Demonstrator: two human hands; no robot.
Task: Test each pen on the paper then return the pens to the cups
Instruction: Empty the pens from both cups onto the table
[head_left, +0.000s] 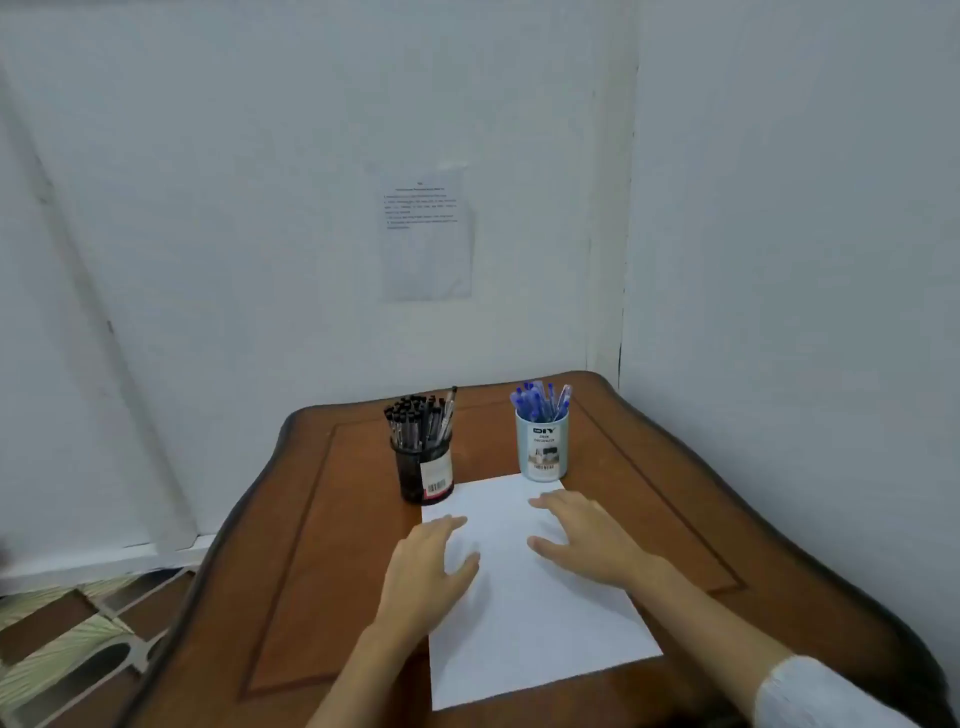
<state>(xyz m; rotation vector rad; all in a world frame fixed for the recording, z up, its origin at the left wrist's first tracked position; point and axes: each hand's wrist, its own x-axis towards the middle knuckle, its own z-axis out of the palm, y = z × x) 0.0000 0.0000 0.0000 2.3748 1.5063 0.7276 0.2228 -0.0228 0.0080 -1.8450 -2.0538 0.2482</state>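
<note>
A blank white sheet of paper (524, 613) lies on the brown wooden table (649, 499). Behind its far left corner stands a black mesh cup (422, 475) holding several black-capped pens (418, 423). Behind its far right corner a pale blue cup (542, 451) holds several blue-capped pens (540, 402). My left hand (431, 566) rests flat at the paper's left edge, fingers spread, holding nothing. My right hand (584, 535) lies flat on the paper's upper right part, fingers apart and empty. No pen lies on the paper.
The table sits in a corner between two white walls. A printed notice (426, 234) is taped to the back wall. Patterned floor tiles (67, 639) show at the lower left, past the table's curved left edge.
</note>
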